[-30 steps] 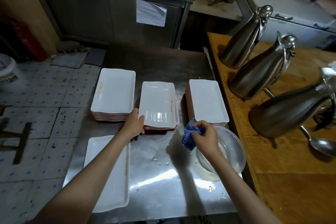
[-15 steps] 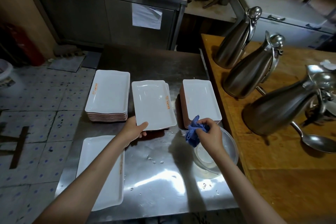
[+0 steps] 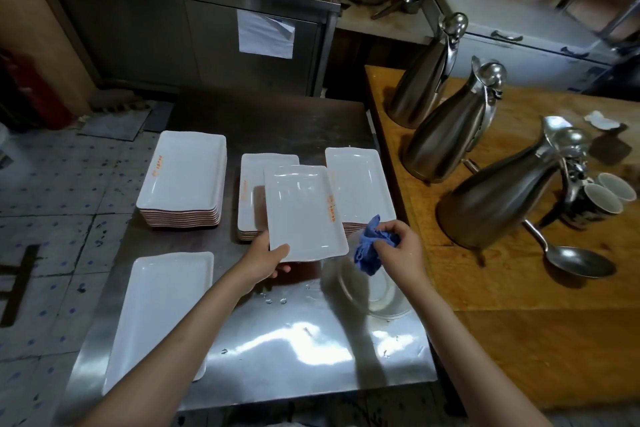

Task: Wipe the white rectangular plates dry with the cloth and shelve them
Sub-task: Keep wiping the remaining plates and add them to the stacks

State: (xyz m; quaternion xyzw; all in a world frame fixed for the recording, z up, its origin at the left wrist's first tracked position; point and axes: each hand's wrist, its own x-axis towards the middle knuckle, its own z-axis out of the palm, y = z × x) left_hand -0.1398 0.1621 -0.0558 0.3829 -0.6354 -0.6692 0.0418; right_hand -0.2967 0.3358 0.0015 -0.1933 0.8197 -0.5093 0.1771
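Observation:
My left hand (image 3: 265, 260) grips the near left corner of a white rectangular plate (image 3: 301, 211) and holds it lifted above the steel table (image 3: 294, 350). Just right of that plate, my right hand (image 3: 398, 246) is closed on a bunched blue cloth (image 3: 369, 248); the cloth is beside the plate's near right corner, apart from it. Under the lifted plate stands the middle stack of plates (image 3: 252, 198). A taller stack (image 3: 183, 180) stands to the left and another stack (image 3: 358, 184) to the right. One large white plate (image 3: 159, 315) lies alone at the near left.
A clear glass bowl (image 3: 381, 298) sits under my right wrist. Water drops lie on the steel near it. On the wooden counter (image 3: 519, 322) at the right stand three steel jugs (image 3: 495, 198), two cups (image 3: 602, 198) and a ladle (image 3: 575, 260). Tiled floor lies to the left.
My left hand has lifted the top plate off the middle stack and brought it toward me and to the right. My right hand with the cloth has stayed near the bowl.

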